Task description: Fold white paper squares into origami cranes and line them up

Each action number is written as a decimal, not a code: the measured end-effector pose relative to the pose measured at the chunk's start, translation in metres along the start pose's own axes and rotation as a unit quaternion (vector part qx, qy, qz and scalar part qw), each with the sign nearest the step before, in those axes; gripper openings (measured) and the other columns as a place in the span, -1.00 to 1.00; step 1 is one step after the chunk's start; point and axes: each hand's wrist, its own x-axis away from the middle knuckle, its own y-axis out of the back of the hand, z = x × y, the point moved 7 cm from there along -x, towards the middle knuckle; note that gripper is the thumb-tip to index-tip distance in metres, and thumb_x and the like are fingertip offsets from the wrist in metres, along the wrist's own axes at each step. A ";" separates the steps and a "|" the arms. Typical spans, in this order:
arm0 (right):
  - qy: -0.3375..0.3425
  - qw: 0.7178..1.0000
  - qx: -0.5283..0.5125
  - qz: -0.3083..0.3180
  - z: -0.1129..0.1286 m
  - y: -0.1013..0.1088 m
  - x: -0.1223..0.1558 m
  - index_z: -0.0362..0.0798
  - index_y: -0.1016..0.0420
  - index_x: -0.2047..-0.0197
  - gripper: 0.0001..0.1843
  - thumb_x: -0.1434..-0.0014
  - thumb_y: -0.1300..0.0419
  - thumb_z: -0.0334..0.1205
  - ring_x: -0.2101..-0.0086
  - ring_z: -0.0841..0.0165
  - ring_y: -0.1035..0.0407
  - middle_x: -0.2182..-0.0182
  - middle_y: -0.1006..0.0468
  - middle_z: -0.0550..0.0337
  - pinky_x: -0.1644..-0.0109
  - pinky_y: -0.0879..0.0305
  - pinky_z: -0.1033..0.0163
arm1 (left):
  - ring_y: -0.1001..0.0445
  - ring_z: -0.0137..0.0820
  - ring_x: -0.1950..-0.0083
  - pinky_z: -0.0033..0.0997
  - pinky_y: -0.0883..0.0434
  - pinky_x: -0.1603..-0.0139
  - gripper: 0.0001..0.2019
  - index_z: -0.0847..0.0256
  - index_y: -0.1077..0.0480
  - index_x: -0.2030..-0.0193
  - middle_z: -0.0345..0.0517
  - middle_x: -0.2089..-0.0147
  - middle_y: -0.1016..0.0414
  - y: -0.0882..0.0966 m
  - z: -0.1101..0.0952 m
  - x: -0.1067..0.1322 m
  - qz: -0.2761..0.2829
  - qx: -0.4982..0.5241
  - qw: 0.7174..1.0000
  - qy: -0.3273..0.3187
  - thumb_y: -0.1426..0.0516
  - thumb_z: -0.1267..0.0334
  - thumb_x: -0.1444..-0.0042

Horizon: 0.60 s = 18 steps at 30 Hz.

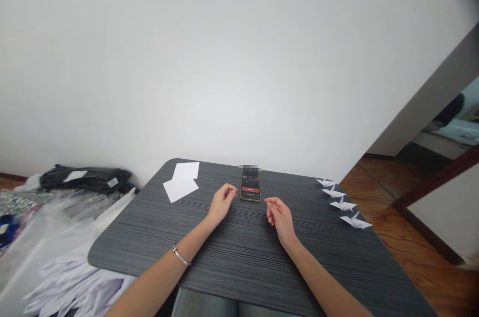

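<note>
My left hand (222, 203) rests on the dark table just left of a phone (250, 188), its fingers loosely bent and nothing visible in them. To the phone's lower right is my right hand (280, 217), also with loosely curled fingers and no object showing. The phone lies face up with its screen lit and a red bar low on it; neither hand appears to touch it. Two white paper sheets (181, 188) overlap at the table's left. Several folded white paper cranes (343, 204) stand in a row along the right edge.
The dark wood-grain table (239, 257) meets a white wall (224, 57) at its far side. Clear plastic bags (52, 227), white cloth (75, 277) and a black package (86, 177) lie to the left. On the right is a wooden floor (385, 197).
</note>
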 end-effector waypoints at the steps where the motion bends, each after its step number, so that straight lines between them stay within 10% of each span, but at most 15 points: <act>1: -0.001 1.000 -0.001 0.001 0.000 0.000 0.000 -0.06 -0.35 0.35 -0.75 0.00 -0.15 -0.06 0.76 0.55 -0.06 0.74 -0.25 0.40 0.74 0.07 0.45 | -0.37 -0.41 0.36 -0.47 -0.30 0.35 -0.82 0.23 -0.37 0.33 -0.14 0.39 -0.41 0.005 -0.003 -0.002 0.005 -0.026 1.000 -0.011 -0.05 0.18 -0.01; 8: -0.009 1.000 -0.002 0.010 0.000 -0.001 0.001 -0.05 -0.36 0.36 -0.74 0.03 -0.17 -0.03 0.77 0.53 -0.06 0.74 -0.26 0.40 0.75 0.06 0.43 | -0.08 -0.09 -0.22 -0.11 0.04 -0.20 -0.50 0.36 -0.26 -0.04 0.21 -0.16 -0.21 0.078 0.005 0.001 -0.019 -0.206 0.978 -0.034 -0.10 0.13 0.04; 13: -0.012 1.000 0.000 0.020 -0.001 -0.003 0.002 -0.04 -0.36 0.36 -0.74 0.03 -0.17 -0.03 0.77 0.54 -0.06 0.74 -0.26 0.40 0.75 0.07 0.44 | 0.18 -0.07 -0.31 0.08 0.15 -0.20 -0.32 0.45 0.00 -0.22 0.26 -0.30 0.12 0.137 0.043 0.017 -0.047 -0.541 0.840 0.026 0.13 -0.07 -0.10; 18: -0.010 1.000 0.002 0.023 -0.001 -0.003 0.002 -0.06 -0.37 0.36 -0.74 0.03 -0.18 -0.03 0.76 0.55 -0.06 0.74 -0.26 0.39 0.75 0.06 0.45 | 0.14 -0.11 -0.31 0.11 0.15 -0.20 -0.31 0.38 0.08 -0.26 0.18 -0.30 0.13 0.145 0.056 0.031 -0.008 -0.602 0.797 0.038 0.22 -0.10 -0.12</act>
